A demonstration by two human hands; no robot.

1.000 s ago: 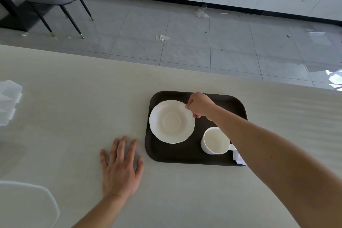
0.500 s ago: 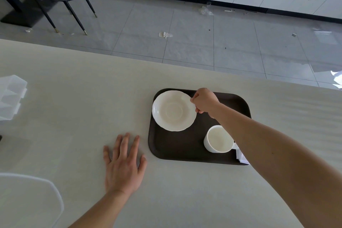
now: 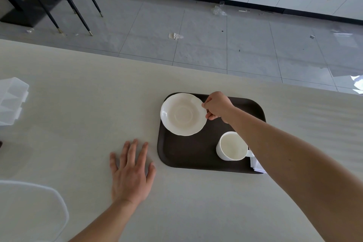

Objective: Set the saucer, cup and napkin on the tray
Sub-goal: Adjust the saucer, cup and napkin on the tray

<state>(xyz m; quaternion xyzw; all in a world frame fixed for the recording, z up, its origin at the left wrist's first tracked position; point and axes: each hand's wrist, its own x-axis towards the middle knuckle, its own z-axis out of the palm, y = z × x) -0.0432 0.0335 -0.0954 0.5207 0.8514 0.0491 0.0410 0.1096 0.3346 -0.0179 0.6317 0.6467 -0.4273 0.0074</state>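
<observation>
Saucer (image 3: 183, 114): white, scalloped rim, over far-left corner of the dark tray (image 3: 188, 155); far-left edge seems to hang a bit past tray rim. Pinched at its right edge by right hand (image 3: 217, 105), fingers closed on the rim, thumb side not visible. Cannot tell if saucer is fully down or tilted slightly, prob. near flat.

Judged step: setting saucer down / adjusting position. To do well: lower the held edge slowly so it does not clack, slide saucer a little toward tray centre so whole base sits inside the raised rim, then open fingers only when it lies flat. Better not to drag hard, glazed base prob. slips easily on smooth tray. Forearm passes right above cup (image 3: 232, 146), so lift elbow when pulling back, else cup may be knocked.

Cup: white, empty, upright on near-right part of tray, apart from saucer, handle pointing right. Napkin (image 3: 257, 165): white, folded, at near-right corner of tray, mostly hidden under the forearm, corner sticking over the edge; may need a push inward.

Left hand (image 3: 131, 171): flat on pale table (image 3: 78, 104), fingers spread, holding nothing, just beside tray's near-left corner.

Writing, brands, labels: none readable on saucer, cup, tray or napkin. Clear plastic boxes (image 3: 11, 100) at far left, also no text visible.
</observation>
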